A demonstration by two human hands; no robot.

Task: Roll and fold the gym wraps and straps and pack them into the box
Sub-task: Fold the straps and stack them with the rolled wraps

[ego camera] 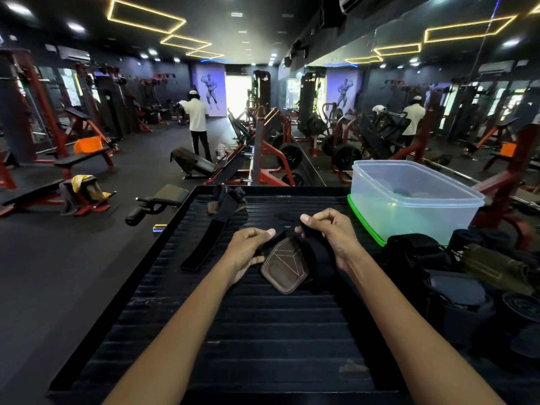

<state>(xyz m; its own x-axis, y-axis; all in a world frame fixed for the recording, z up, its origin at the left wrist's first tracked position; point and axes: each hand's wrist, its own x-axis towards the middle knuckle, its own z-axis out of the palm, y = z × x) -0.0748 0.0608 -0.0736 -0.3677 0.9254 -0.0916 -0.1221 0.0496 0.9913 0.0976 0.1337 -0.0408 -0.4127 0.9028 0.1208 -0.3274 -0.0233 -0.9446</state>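
Observation:
A black wrist strap with a brown stitched leather pad [285, 266] lies on the black ribbed platform [263, 331] in front of me. My left hand [248, 252] pinches the strap's black band at the pad's upper left. My right hand [330, 232] pinches the other end of the band, raised a little above the platform. A second long black strap [210, 232] with its own brown pad lies stretched out at the far left. The clear plastic box [409, 200] stands open at the far right on its green lid, with a few dark items dimly visible inside.
A heap of dark wraps, straps and an olive piece [493, 267] lies right of me by the box. Beyond the platform are benches, weight machines and a mirror wall. A person in a white shirt [198, 124] stands far back.

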